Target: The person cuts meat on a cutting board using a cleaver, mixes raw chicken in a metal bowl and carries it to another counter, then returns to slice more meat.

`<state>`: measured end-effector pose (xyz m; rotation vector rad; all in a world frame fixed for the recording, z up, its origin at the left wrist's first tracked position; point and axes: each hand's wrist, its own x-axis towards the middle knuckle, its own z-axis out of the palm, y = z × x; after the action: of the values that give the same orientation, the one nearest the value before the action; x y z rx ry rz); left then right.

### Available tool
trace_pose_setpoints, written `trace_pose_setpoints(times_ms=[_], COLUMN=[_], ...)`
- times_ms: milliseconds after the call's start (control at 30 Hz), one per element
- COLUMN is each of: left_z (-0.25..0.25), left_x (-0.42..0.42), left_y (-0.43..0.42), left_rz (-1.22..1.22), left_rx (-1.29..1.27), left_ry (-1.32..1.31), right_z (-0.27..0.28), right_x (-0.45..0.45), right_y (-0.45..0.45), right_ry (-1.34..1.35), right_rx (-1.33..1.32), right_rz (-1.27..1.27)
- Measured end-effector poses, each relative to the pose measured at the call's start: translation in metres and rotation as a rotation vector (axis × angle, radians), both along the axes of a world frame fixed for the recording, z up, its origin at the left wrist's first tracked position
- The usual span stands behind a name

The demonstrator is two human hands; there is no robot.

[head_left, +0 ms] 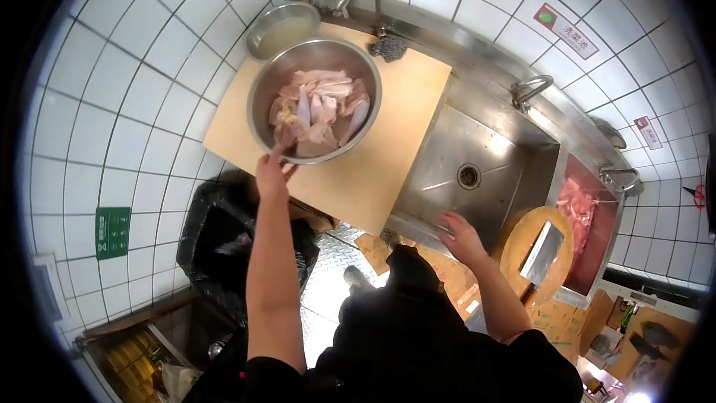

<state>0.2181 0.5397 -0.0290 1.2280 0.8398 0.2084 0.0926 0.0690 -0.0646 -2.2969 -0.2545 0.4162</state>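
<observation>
Left hand: reaching forward to the near rim of the big steel bowl, the left hand is holding its thumb apart from its fingers; whether the fingertips are gripping the rim or only resting by it, one cannot tell.
Right hand: well apart from the left, the right hand is hovering at the front edge of the sink, its fingers loosely spread.
Big bowl: the big steel bowl is standing just beyond the left hand's fingertips.
Raw meat: pale pieces of raw meat are lying heaped inside that bowl, beyond the left hand.
Board: a tan board is supporting the bowl and stretching between the two hands.
Small bowl: a smaller bowl of cloudy liquid is sitting farther beyond the left hand, behind the big one.
Scourer: a dark scouring pad is lying at the board's far edge, beyond both hands.
Sink: a steel sink is opening just ahead of the right hand.
Chopping block: to the right hand's right, a round wooden block is bearing a cleaver.
Bin bag: a black bag is hanging open left of the left forearm.
</observation>
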Motion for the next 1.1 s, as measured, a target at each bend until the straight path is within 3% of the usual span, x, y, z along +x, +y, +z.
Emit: trace_pose_setpoints(times_ms=[67, 233, 433, 600, 700, 900, 1100], left_z=[0.012, -0.016, -0.024, -0.004, 0.01, 0.026, 0.034], left_x=[0.023, 0.025, -0.018, -0.06, -0.088, -0.149, -0.208], left_y=[0.005, 0.018, -0.044, -0.074, -0.086, -0.106, -0.124], left_rz=[0.044, 0.068, 0.267, 0.243, 0.253, 0.277, 0.314], left_rx=[0.04, 0.044, -0.078, -0.059, -0.07, -0.095, -0.12], left_ry=[0.135, 0.299, 0.186, 0.203, 0.223, 0.27, 0.267], right_z=[-0.002, -0.017, -0.005, 0.023, 0.026, -0.008, -0.008], right_x=[0.01, 0.03, 0.089, 0.137, 0.166, 0.226, 0.247], right_y=[-0.019, -0.043, -0.01, 0.043, 0.065, 0.101, 0.138], right_ry=[-0.006, -0.021, -0.069, -0.167, 0.005, 0.236, 0.308], right_rx=[-0.018, 0.005, 0.066, 0.245, 0.336, 0.538, 0.449], right_rz=[-0.061, -0.111, -0.113, -0.258, -0.349, -0.257, -0.099])
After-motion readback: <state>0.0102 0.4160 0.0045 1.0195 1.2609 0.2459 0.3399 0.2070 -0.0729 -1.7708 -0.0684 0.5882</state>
